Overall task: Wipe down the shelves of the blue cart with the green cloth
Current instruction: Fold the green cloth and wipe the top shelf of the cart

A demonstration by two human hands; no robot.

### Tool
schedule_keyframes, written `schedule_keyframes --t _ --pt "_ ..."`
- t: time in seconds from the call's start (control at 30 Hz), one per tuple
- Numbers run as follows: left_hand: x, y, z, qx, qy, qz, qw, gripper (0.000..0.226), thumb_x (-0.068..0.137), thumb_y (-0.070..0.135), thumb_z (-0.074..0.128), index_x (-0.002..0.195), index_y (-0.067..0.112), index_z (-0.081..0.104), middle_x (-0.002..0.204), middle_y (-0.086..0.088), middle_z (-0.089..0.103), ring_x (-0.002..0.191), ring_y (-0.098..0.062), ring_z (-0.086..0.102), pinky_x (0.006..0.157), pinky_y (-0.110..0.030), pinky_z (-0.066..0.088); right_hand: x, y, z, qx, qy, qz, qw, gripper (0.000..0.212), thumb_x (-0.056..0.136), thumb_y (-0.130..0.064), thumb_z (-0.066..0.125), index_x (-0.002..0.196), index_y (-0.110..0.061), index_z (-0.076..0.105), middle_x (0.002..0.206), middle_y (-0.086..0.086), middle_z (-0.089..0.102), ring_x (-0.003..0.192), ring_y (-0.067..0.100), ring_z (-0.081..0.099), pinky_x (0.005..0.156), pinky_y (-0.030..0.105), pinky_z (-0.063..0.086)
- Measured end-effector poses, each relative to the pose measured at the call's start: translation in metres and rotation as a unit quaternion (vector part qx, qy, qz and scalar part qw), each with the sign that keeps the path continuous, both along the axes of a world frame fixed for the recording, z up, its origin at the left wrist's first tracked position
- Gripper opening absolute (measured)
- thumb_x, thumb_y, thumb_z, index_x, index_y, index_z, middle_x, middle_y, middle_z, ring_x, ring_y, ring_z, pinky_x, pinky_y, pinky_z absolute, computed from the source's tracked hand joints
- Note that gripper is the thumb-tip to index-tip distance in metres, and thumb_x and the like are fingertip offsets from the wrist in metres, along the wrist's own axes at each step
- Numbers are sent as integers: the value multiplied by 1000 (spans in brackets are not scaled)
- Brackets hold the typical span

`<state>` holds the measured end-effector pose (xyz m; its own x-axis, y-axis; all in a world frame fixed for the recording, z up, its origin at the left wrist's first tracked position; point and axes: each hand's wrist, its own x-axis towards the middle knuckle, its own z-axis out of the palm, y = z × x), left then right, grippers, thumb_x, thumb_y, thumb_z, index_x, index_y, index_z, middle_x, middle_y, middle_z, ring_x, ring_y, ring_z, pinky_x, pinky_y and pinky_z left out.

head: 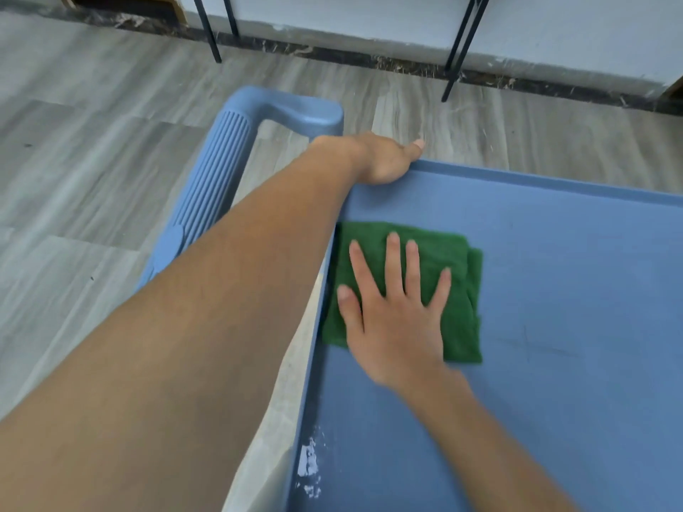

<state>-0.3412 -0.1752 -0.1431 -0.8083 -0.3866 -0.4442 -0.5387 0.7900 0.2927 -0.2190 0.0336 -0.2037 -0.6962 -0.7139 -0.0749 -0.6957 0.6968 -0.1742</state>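
Note:
The blue cart's top shelf (554,290) fills the right half of the view. A folded green cloth (458,290) lies flat on it near the left rim. My right hand (395,312) presses on the cloth with its fingers spread and its palm down. My left hand (384,160) grips the far left corner of the shelf rim, thumb on top, while the fingers curl over the edge out of sight.
The cart's ribbed blue handle (218,182) sticks out to the left over grey wood-look flooring (92,160). Black metal legs (458,46) of furniture stand by the white wall behind. White scuff marks (308,463) show on the shelf's near left edge.

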Motion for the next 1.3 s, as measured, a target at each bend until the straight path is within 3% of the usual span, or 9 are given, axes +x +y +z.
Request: schedule_keyframes --t 0.3,0.47,0.6,0.77,0.9,1.0,1.07,1.17,1.3 --pt "-1 -2 1 73 19 52 996 86 81 83 18 147 35 46 157 -4 40 139 -30 41 107 -48 31 -102 -100 6 28 -51 -13 998 59 99 -51 7 157 -40 5 167 9 -13 151 29 -23 110 72 -19" --pt "13 -1 -5 42 29 2 999 72 87 78 13 149 47 34 159 2 37 146 -28 32 118 -53 19 -79 -95 4 23 -54 -28 998 59 99 -49 7 157 -40 3 168 6 -11 152 28 -22 113 67 -19" --pt "20 -1 -5 2 13 -19 1000 68 82 82 5 145 62 17 164 5 28 150 -29 24 120 -59 12 -30 -64 1 1 -37 -22 999 60 100 -47 11 158 -39 1 168 4 -10 154 27 -13 118 64 -10" --pt "20 -8 -8 -19 17 -36 999 66 82 81 1 146 63 3 165 16 17 153 -24 17 121 -58 8 77 12 7 -45 -15 1 999 60 103 -43 22 160 -29 13 169 6 5 155 28 2 119 62 7" --pt "23 -3 -8 -17 0 -19 1000 72 68 88 -2 138 71 0 165 15 18 152 -28 18 118 -62 11 170 83 11 -20 1 35 999 63 96 -41 38 156 -23 31 166 9 21 153 31 19 116 62 22" --pt "25 0 -6 -23 -1 -20 1000 73 72 86 -3 142 67 -3 166 10 16 153 -30 16 119 -62 9 215 119 15 2 21 47 999 52 92 -42 37 137 -29 61 151 6 48 137 30 49 102 57 38" --pt "25 5 -6 -42 -10 -36 998 71 80 79 -1 148 59 -7 167 11 9 154 -28 10 121 -58 6 224 126 16 13 1 37 999 52 91 -43 32 123 -33 71 140 4 58 127 27 58 96 54 42" --pt "35 25 1 -67 -14 -63 996 67 93 66 5 154 44 -13 167 14 -3 154 -21 -2 122 -56 1 226 132 26 6 8 46 999 49 86 -43 47 127 -30 69 145 4 55 131 26 54 99 53 40" --pt "86 68 13 -84 -37 -93 991 72 97 67 10 157 34 -9 169 6 -3 154 -27 2 122 -58 3 222 137 32 35 -56 102 993 67 88 -50 49 149 -23 45 161 8 34 148 29 32 110 57 24"
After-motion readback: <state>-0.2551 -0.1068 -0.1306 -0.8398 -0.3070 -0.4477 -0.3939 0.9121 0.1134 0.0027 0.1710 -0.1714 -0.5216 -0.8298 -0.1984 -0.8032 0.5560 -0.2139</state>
